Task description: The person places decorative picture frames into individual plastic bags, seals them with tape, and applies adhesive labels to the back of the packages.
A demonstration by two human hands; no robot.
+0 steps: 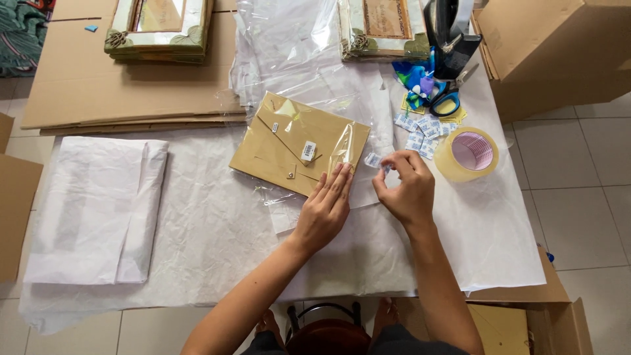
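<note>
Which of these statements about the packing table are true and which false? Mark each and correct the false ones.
1. The left hand rests flat on the edge of the brown frame back in clear plastic. True.
2. The right hand holds the scissors. False: it pinches a small white sachet; the blue-handled scissors lie untouched.
3. The roll of tape lies to the right of the right hand. True.
4. The folded white paper lies on top of the frame back. False: it lies apart, far left.

Tape roll (468, 154), scissors (445, 100), two framed pictures (160, 29), folded white paper (98, 210), cardboard box (559, 52).
</note>
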